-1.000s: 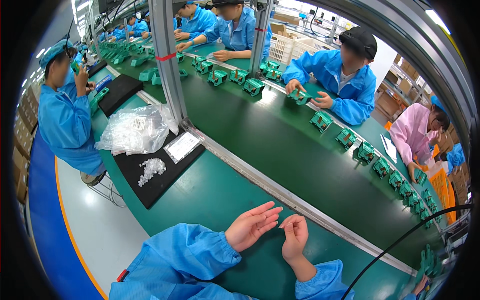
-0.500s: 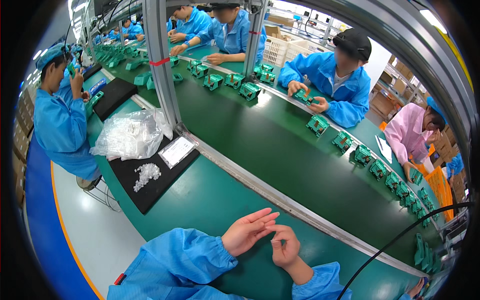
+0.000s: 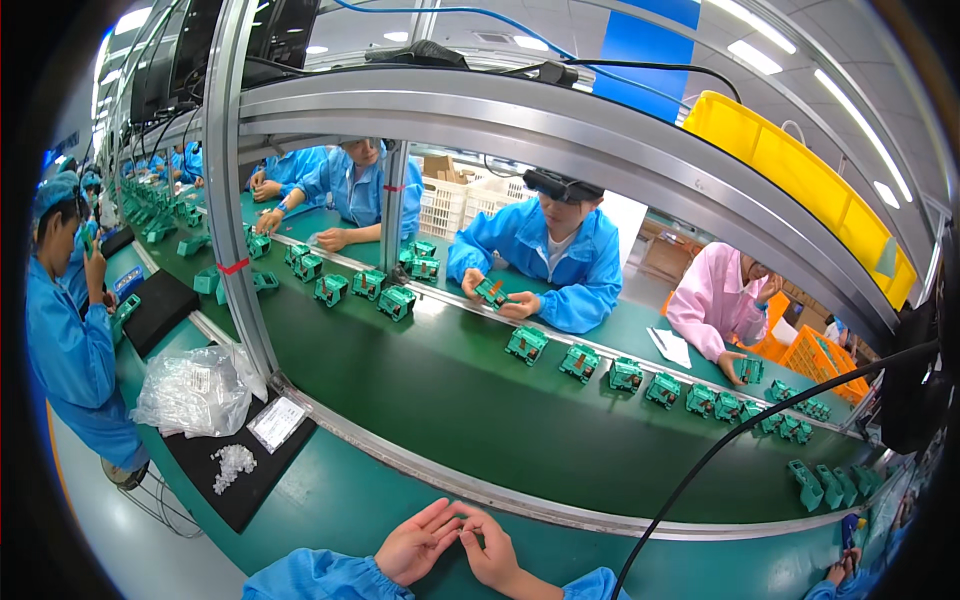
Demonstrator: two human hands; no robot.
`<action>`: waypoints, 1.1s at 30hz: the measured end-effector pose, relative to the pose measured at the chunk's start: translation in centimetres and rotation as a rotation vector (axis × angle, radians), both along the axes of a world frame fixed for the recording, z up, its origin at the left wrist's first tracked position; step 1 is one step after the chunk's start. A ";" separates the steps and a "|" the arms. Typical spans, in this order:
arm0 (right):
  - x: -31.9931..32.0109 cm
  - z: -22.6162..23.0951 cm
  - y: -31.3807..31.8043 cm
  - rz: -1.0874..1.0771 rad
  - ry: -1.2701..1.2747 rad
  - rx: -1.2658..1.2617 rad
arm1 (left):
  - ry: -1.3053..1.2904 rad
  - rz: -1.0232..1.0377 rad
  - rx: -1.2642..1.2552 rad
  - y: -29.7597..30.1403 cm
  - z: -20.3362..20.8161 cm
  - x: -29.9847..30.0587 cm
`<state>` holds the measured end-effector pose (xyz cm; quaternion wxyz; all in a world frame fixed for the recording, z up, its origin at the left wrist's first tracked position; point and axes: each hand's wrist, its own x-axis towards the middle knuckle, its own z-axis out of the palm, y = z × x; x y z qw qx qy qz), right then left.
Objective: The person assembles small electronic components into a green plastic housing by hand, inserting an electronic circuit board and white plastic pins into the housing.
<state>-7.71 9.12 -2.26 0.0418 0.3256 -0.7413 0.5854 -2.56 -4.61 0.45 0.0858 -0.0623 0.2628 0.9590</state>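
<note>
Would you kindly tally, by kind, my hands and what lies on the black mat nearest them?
Hands: 2 (left hand, right hand)
Clear plastic bag bundle: 1
White printed sheet: 1
Pile of small clear pieces: 1
Total: 5, counting the pile once

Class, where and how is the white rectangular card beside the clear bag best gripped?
Probably pinch the white card by its right edge, from the right: it lies flat on the black mat, that side open, while the clear plastic bag bulges at its left.
</note>
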 end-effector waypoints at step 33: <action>2.3 2.5 0.5 0.119 -0.104 -0.243 | 0.107 -0.104 0.423 -1.2 -2.9 0.1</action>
